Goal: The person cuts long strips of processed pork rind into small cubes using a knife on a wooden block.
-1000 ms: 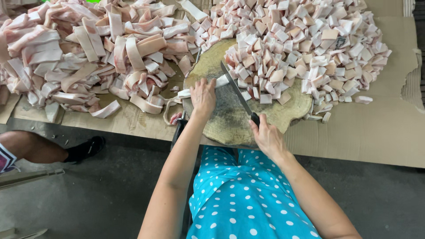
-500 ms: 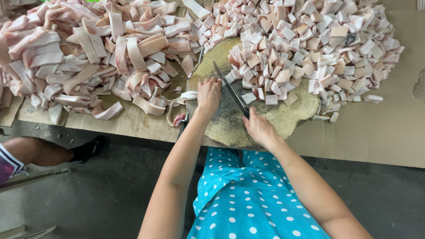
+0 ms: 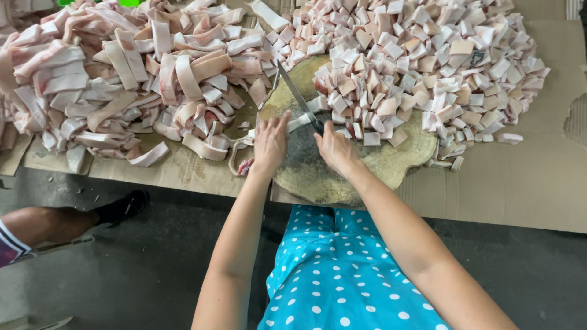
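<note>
left hand (image 3: 269, 142): fingers held together and nearly flat, pressing down on a pale meat strip (image 3: 304, 120) that lay across the round wooden chopping block (image 3: 367, 165), just beside the blade.
right hand (image 3: 334, 148): curled tight round the dark handle of a knife (image 3: 297, 96), a full fist, the thumb side turned toward the left hand.
knife: one; its long blade ran up and away from the right hand, its edge down on the strip between the two hands.
meat strip: one under the left fingertips, touching the blade; its end stuck out toward the right hand.
chopping block: one, worn and dark in the middle, directly under both hands.
cut pieces (image 3: 422, 67): a wide heap of small squarish pink and white chunks, beyond and to the outer side of the right hand, spilling onto the block; too many to count.
uncut strips (image 3: 134, 79): a big heap of long pink and white strips beyond and to the outer side of the left hand; too many to count.
cardboard sheet (image 3: 520, 183): flat, brown and plain, spread beneath the block and both heaps.
dotted blue garment (image 3: 342, 275): below the forearms, turquoise with white spots.
other person's leg (image 3: 49, 223): well off to the outer side of the left arm, in a dark shoe (image 3: 122, 208) on the grey floor.
</note>
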